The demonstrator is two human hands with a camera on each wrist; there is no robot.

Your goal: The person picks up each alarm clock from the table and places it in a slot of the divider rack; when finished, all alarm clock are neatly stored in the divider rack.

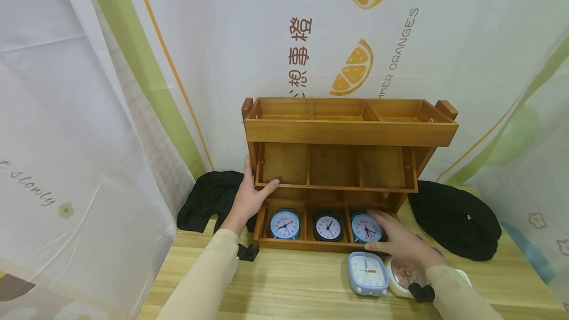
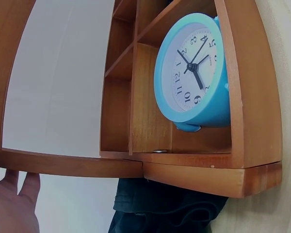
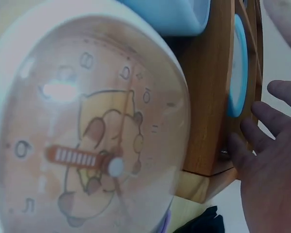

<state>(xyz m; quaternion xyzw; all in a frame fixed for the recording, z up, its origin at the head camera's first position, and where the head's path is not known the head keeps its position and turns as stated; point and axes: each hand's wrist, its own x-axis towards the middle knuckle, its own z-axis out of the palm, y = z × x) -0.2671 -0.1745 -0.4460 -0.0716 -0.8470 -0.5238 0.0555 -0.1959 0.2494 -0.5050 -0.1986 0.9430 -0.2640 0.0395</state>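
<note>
A three-tier wooden rack (image 1: pixel 351 133) stands on the table, each tier split into three compartments. Its bottom tier holds a light blue alarm clock (image 1: pixel 285 224) at left, a black one (image 1: pixel 328 227) in the middle and another blue one (image 1: pixel 366 227) at right. My left hand (image 1: pixel 249 200) grips the rack's left side, thumb over the middle tier's front edge and fingers along the side post. Beside the right-hand blue clock is my right hand (image 1: pixel 402 238), its fingers spread; the right wrist view shows them apart from that clock.
Before the rack's right end stand a square blue-grey clock (image 1: pixel 367 273) and a white round clock (image 3: pixel 102 145) with a cartoon face, partly under my right wrist. Black cloths (image 1: pixel 453 219) lie on both sides of the rack. A printed curtain (image 1: pixel 249 38) hangs behind.
</note>
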